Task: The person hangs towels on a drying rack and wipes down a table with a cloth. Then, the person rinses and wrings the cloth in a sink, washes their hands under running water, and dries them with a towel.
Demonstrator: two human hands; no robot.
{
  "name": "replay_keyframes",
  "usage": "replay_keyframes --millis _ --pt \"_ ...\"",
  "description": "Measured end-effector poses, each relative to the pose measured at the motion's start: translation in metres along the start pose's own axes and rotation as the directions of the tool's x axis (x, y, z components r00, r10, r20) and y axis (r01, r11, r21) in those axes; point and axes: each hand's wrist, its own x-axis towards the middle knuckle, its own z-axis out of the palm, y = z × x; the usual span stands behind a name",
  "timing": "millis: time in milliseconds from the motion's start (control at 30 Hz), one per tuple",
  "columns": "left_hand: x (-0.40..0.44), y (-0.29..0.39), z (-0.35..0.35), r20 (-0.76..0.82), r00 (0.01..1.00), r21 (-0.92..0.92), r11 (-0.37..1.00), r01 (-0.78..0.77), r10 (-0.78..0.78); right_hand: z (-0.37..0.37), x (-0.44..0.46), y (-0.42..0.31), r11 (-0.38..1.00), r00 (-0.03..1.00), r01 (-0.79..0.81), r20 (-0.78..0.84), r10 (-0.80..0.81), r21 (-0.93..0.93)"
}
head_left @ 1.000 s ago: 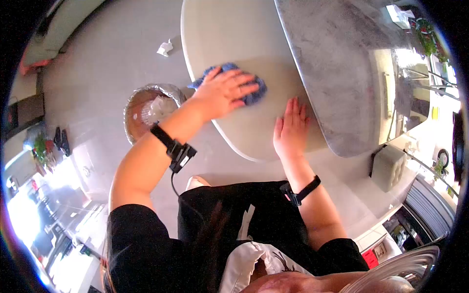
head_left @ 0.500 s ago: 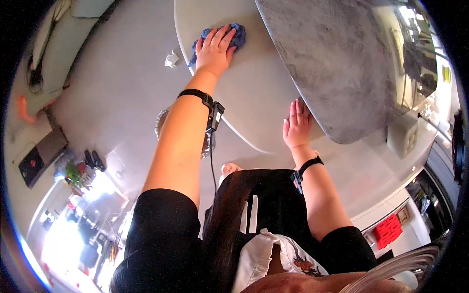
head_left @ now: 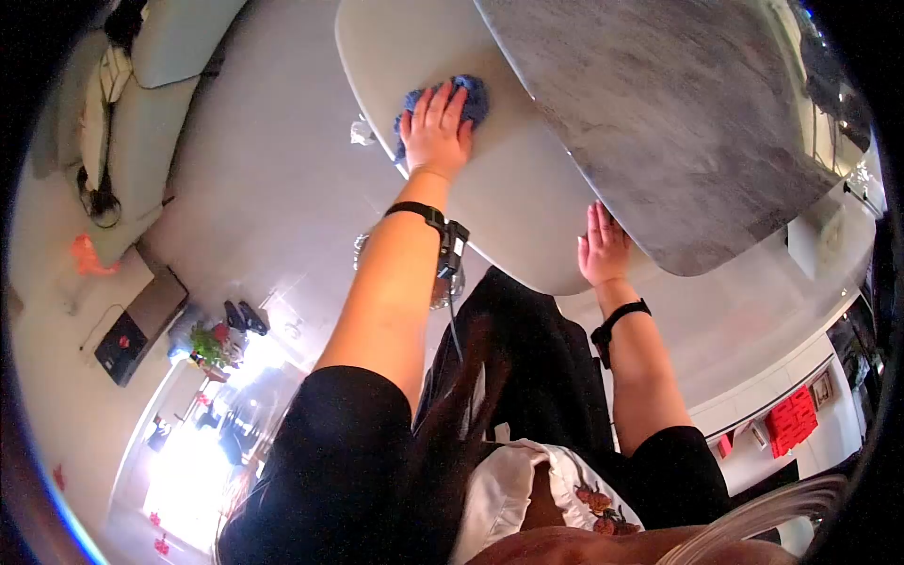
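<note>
A bunched blue cloth [head_left: 474, 97] lies on the light grey tabletop [head_left: 508, 179], near its rounded left edge. My left hand [head_left: 436, 137] presses down on the cloth with its fingers over it, and part of the cloth is hidden beneath the palm. My right hand [head_left: 604, 247] holds nothing. Its fingers are stretched out against the light tabletop, close beside the edge of the dark grey marbled top [head_left: 669, 122]. Each wrist wears a black strap, and a small black device with a cable sits on the left one.
Beyond the table's left edge a crumpled white scrap [head_left: 362, 131] is on the floor. A grey sofa [head_left: 184, 47] stands at the upper left. Potted greenery [head_left: 209, 345] and dark shoes [head_left: 247, 317] are at the lower left. A red decoration [head_left: 791, 421] shows at the lower right.
The view has shifted, so most things appear further right. My left hand and the cloth have slid a little nearer to me over the tabletop. My right hand stays by the dark edge.
</note>
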Motion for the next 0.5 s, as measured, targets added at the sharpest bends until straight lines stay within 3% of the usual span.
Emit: replay_keyframes --millis 300,333,433,467,500 --pt "-0.002 0.003 -0.003 0.078 0.997 -0.080 0.997 0.002 0.005 0.010 -0.006 -0.001 0.995 0.995 -0.095 0.012 0.095 -0.006" --pt "-0.001 0.003 -0.002 0.086 0.996 -0.088 0.996 0.009 -0.002 0.003 0.000 -0.014 0.986 0.989 -0.147 -0.002 0.148 0.077" --pt "0.000 0.004 -0.006 0.082 0.997 -0.141 0.990 0.007 0.005 -0.001 0.037 -0.080 0.894 0.887 -0.449 0.123 0.445 0.006" --pt "0.000 0.002 -0.004 0.063 0.998 -0.163 0.987 -0.008 0.019 0.003 0.056 -0.102 0.875 0.857 -0.475 0.180 0.484 -0.091" --pt "0.000 0.001 -0.004 0.065 0.998 -0.170 0.985 -0.004 0.015 0.014 0.067 -0.116 0.835 0.829 -0.547 0.097 0.551 -0.061"
